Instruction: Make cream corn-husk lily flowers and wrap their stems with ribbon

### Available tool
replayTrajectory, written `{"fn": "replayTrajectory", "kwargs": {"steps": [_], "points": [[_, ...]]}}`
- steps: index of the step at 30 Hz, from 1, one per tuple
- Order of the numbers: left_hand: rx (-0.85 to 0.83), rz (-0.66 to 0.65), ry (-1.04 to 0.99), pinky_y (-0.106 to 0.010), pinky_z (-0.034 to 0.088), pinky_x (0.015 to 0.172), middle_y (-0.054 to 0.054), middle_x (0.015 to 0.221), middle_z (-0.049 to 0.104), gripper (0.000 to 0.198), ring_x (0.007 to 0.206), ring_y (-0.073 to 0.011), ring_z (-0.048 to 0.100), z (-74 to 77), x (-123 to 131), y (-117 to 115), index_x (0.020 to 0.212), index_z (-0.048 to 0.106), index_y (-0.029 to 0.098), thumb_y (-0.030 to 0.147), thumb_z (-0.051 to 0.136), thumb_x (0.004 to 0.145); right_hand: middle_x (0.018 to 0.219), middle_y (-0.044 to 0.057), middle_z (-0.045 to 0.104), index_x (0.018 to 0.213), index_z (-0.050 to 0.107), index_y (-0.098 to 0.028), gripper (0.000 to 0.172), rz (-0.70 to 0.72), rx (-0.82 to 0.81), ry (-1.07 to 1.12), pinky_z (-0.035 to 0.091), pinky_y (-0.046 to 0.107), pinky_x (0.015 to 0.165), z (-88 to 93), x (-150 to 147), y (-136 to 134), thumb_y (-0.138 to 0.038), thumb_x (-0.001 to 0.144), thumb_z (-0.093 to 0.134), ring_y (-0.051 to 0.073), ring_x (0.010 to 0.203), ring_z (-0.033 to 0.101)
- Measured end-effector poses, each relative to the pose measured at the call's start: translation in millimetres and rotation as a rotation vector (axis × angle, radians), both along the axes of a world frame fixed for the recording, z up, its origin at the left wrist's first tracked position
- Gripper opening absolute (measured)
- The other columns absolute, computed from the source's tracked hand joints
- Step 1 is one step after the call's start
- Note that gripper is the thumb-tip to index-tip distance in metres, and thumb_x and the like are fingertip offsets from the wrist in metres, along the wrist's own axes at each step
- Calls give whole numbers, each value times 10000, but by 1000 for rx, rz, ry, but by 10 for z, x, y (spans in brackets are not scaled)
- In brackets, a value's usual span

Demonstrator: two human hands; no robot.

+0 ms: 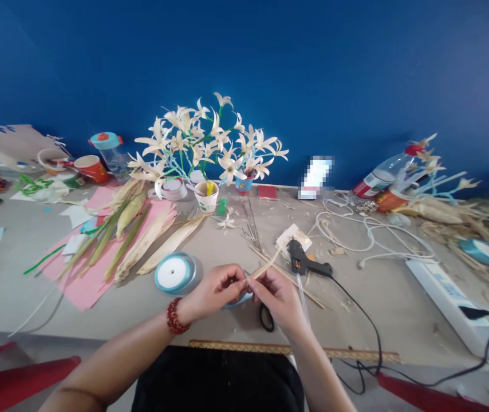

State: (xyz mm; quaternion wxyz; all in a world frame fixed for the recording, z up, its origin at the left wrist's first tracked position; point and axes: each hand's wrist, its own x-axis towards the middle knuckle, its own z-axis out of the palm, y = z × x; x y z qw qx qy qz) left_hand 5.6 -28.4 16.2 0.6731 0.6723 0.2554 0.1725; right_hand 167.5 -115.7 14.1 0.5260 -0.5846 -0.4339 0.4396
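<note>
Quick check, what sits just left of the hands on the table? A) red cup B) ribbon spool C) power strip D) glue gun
B: the ribbon spool lies flat beside the left hand; the glue gun is right of the right hand.

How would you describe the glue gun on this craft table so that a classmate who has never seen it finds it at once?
Start at the bunch of cream flowers against the blue wall, then drop to the right hand at the table's near edge. Just beyond that hand lies the glue gun. It is the only black pistol-shaped tool, with a black cable trailing off it.
</note>
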Motion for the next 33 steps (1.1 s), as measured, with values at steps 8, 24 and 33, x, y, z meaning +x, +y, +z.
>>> {"fn": "replayTrajectory", "kwargs": {"steps": [8, 24, 33], "points": [[30, -25, -17, -208, 368, 566, 5, 690, 550, 276, 617, -96, 469, -9, -12, 14, 825, 587, 135, 401, 595, 897, 606, -9, 624, 710, 633, -171, 248, -108, -29, 319, 407, 220, 500, -62, -66, -37, -378, 825, 709, 97, 492, 510], [587, 0, 234, -255, 410, 643, -25, 833, 617, 259, 713, -155, 550, -112, -9, 54, 895, 613, 168, 405, 684, 819, 555, -48, 513, 687, 596, -197, 223, -402, 159, 410, 412, 225, 534, -100, 116, -74, -333, 807, 725, 102, 525, 460], [954, -359, 380, -320, 425, 747, -75, 879, 674, 126, 852, -236, 628, 32, -98, -63, 879, 622, 181, 158, 499, 892, 588, -17, 565, 696, 620, -193, 244, -332, 86, 232, 416, 240, 519, -190, 155, -226, -378, 818, 723, 115, 524, 473]]}}
